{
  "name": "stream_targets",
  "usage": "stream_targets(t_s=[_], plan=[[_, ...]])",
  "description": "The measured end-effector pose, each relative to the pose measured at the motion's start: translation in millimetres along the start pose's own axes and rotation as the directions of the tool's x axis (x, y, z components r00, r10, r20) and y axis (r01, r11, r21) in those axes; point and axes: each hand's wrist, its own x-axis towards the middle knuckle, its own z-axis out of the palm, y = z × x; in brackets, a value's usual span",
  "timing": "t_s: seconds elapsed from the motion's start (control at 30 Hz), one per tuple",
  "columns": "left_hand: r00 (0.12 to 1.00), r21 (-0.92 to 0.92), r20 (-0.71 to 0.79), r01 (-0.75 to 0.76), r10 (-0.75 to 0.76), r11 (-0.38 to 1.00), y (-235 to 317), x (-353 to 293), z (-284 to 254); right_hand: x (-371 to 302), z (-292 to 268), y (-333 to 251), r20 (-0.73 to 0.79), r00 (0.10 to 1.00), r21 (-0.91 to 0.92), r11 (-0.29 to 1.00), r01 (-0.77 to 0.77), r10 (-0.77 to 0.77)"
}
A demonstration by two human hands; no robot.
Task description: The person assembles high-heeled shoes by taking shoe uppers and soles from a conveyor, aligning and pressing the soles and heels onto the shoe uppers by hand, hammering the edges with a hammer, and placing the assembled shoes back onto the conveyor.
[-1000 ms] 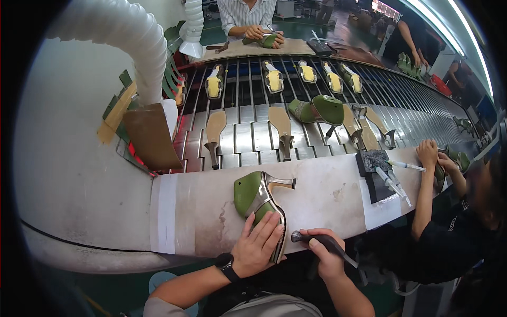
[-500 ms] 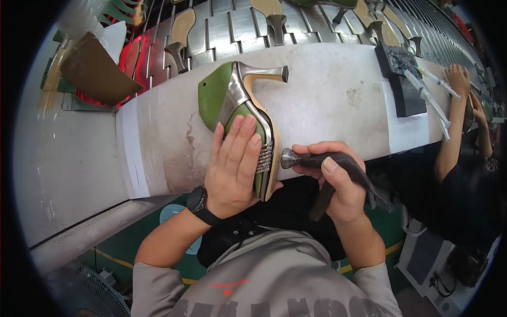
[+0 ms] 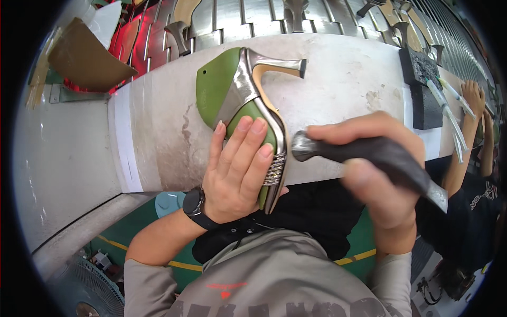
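A high-heeled shoe with silvery straps and a tan sole edge lies on its side on a green shoe last, its heel pointing right. My left hand presses flat over its front part, with the thumb tip showing past the sole's edge, and steadies it against the table edge. A row of glittering bands shows beside my fingertips. My right hand, partly smeared by motion, grips a cobbler's hammer. The hammer's round face is just right of the sole edge, apart from it; its handle is hidden in my fist.
The shoe rests on a pale worktable. Behind runs a metal slat conveyor bearing other heeled pieces. At right, a black block holds syringes; beyond, a co-worker's arm reaches over the table. A brown sheet hangs at left.
My right hand and the hammer have swung rightward and the hammer has turned, showing its flat end. The shoe sits slightly further right in view under my left hand. The whole view has shifted a little.
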Motion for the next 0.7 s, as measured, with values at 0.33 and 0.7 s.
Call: stream_targets(t_s=[0.33,0.7], plan=[[1.0,-0.006,0.007,0.027,-0.027,1.0,1,-3,-1,19,4,7,0.444,0.824,-0.333,0.79,0.515,-0.35],[1.0,-0.004,-0.014,0.001,-0.001,1.0,0,-1,-2,-32,38,17,0.315,0.863,-0.46,0.732,0.503,-0.395]])
